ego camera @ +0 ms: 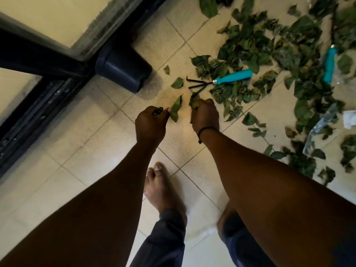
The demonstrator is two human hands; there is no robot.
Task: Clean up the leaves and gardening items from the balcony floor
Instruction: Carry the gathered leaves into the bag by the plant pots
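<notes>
The pale tiled floor (92, 151) carries a wide scatter of green leaves (269, 54) at upper right, a teal-handled hand rake (221, 80) among them, a second teal-handled tool (329, 64) farther right, and a dark pot (123, 68) lying on its side.

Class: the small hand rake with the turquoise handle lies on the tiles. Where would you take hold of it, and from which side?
Take the hand rake by its turquoise handle, coming from above and from the right. The handle lies flat, bare and pointing right among the leaves, while the dark, hooked prongs point left toward both hands, which already hold leaves.
</notes>
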